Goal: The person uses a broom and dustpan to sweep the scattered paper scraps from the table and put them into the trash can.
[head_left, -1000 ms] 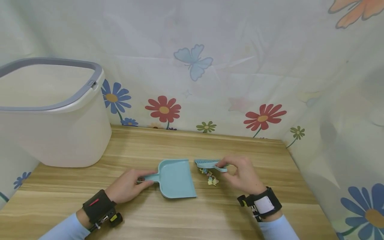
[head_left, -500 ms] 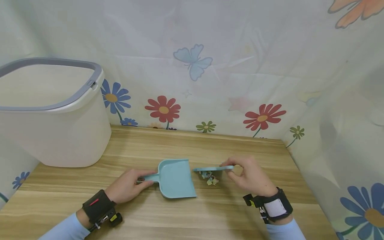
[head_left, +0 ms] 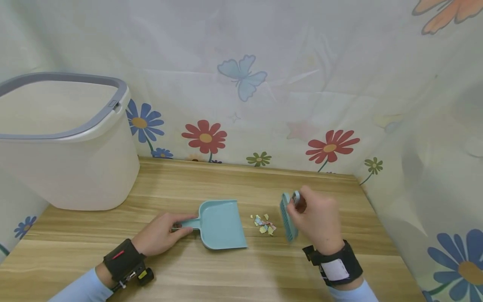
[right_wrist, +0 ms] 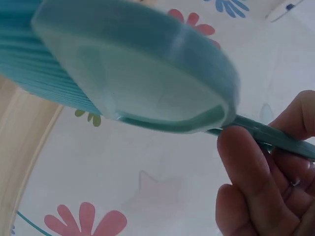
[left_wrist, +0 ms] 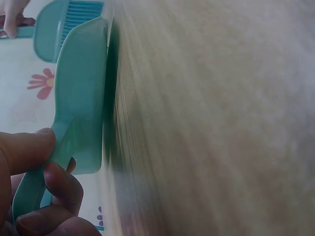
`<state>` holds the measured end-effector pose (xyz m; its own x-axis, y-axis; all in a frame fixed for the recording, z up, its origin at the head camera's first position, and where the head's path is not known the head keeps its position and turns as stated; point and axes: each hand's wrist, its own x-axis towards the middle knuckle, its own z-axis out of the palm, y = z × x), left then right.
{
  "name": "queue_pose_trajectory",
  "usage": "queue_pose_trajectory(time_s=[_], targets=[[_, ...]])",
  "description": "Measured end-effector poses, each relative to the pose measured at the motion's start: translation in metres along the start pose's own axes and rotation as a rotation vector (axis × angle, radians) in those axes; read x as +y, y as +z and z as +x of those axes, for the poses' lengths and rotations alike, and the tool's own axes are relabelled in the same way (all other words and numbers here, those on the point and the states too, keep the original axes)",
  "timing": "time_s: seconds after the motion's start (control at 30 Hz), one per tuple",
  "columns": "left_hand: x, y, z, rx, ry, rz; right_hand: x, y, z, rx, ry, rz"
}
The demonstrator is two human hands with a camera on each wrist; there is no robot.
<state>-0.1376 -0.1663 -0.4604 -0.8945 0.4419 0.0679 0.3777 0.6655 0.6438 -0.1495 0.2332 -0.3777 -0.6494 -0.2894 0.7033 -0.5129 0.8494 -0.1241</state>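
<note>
My left hand [head_left: 163, 233] grips the handle of a light blue dustpan [head_left: 222, 226], which lies on the wooden table with its straight edge facing right. Thumb and curled fingers wrap the handle in the left wrist view. Just right of that edge lies a small pile of torn paper scraps [head_left: 266, 225] in pale colours. Beyond the pile, my right hand [head_left: 318, 218] holds a matching hand brush [head_left: 288, 220] by its handle, head on the side toward the scraps. The right wrist view shows the brush's blue bristles [right_wrist: 39, 64] and the fingers around its thin handle.
A large white bin [head_left: 75, 172] with a grey rim stands at the back left of the table [head_left: 211, 277]. Behind and to the right hangs a white sheet [head_left: 294, 84] printed with flowers and a butterfly.
The brush has lifted away from the paper scraps to the right and turned from lying crosswise to pointing front to back, uncovering the pile. The left hand and dustpan have stayed still.
</note>
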Motion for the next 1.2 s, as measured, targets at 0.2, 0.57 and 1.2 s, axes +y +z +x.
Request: queue_pose_trajectory(time_s=[0.2,0.57,1.2], targets=[[0.002,0.002,0.0,0.001,-0.014,-0.01,-0.011,0.013,-0.005,-0.004,-0.005,0.013],[0.004,0.006,0.0,0.003,0.025,0.004,-0.039,0.028,-0.003,0.01,-0.019,0.116],[0.009,0.002,-0.001,-0.002,-0.002,-0.026,-0.066,0.036,0.022,-0.068,0.068,0.361]])
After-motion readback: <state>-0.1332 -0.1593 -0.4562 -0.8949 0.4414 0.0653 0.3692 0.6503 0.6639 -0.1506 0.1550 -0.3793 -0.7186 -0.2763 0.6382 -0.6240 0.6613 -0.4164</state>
